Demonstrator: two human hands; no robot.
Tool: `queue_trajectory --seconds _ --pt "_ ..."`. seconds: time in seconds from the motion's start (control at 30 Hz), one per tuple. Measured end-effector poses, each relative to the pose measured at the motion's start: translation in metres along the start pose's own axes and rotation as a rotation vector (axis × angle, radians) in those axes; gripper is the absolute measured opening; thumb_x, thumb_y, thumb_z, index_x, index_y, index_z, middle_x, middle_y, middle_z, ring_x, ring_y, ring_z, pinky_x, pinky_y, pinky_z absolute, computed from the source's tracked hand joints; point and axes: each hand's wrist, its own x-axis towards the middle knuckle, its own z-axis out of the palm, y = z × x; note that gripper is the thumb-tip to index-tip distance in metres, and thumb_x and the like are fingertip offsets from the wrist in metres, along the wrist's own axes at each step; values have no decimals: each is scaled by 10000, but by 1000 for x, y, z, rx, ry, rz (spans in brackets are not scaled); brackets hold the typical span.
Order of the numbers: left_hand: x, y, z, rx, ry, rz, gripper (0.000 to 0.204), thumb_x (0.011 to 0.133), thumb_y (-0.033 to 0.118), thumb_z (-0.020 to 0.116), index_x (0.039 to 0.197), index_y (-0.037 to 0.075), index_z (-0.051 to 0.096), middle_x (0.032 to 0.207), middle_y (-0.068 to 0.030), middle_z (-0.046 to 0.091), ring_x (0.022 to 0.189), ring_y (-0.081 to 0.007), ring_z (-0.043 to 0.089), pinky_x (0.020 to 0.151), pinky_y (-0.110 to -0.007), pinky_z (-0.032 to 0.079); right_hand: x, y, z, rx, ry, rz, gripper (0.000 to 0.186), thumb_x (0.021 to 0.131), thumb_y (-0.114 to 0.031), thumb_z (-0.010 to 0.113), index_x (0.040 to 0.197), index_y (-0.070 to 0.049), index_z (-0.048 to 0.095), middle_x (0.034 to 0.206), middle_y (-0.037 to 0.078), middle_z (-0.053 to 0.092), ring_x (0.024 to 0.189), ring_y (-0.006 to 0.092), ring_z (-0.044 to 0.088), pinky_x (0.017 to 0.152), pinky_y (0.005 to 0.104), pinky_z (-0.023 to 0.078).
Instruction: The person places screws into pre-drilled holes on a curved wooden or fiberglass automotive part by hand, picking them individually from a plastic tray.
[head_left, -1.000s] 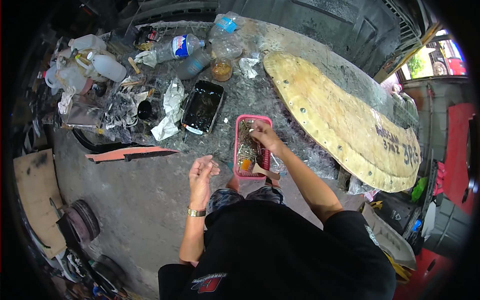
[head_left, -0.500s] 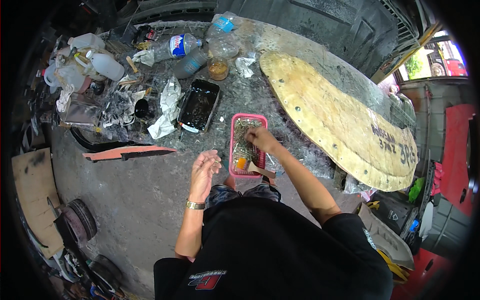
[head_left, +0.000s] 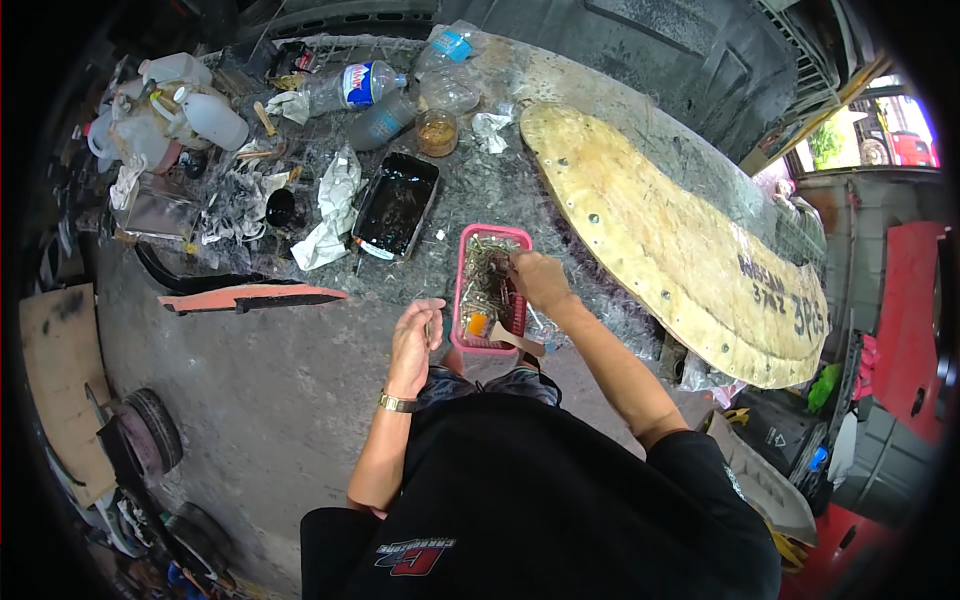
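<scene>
A pink plastic basket (head_left: 463,285) stands at the near edge of the worktable, holding many small metal pieces (head_left: 487,270) that look like screws or bolts. My right hand (head_left: 541,281) reaches over its right rim, fingers bent and pinched together at the pieces; whatever they grip is hidden. Left of the basket, my left hand (head_left: 411,345) is raised with curled fingers, apparently around something small that I cannot make out. A wooden handle (head_left: 518,340) lies across the basket's near end, beside an orange piece (head_left: 477,324).
A long yellowish curved panel (head_left: 670,240) with fasteners along its edge lies on the right. Left of the basket are a black tray (head_left: 398,205), crumpled paper (head_left: 330,215) and a black cup (head_left: 283,208). Plastic bottles (head_left: 362,85), a brown-filled jar (head_left: 436,133) and white jugs (head_left: 210,118) stand farther back.
My right hand has shifted right, from over the middle of the basket to its right rim. My left hand's fingers have curled in more, and it sits slightly lower.
</scene>
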Motion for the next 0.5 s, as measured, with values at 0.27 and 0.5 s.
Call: queue_trajectory --seconds 0.27,0.5 --pt "-1 -8 8 472 -42 229 125 918 112 566 1001 27 605 700 35 553 592 -36 439 538 -218 365 -26 -9 -48 1286 -337 257 156 853 -170 620 864 -15 629 698 -51 546 631 81 476 573 259 395" --pt "-14 15 44 923 -229 519 211 906 131 560 1084 18 575 825 -122 594 724 -229 590 656 -329 450 -48 -20 -58 1640 -456 321 129 882 -153 556 813 -55 603 606 -69 435 519 27 345 471 201 257"
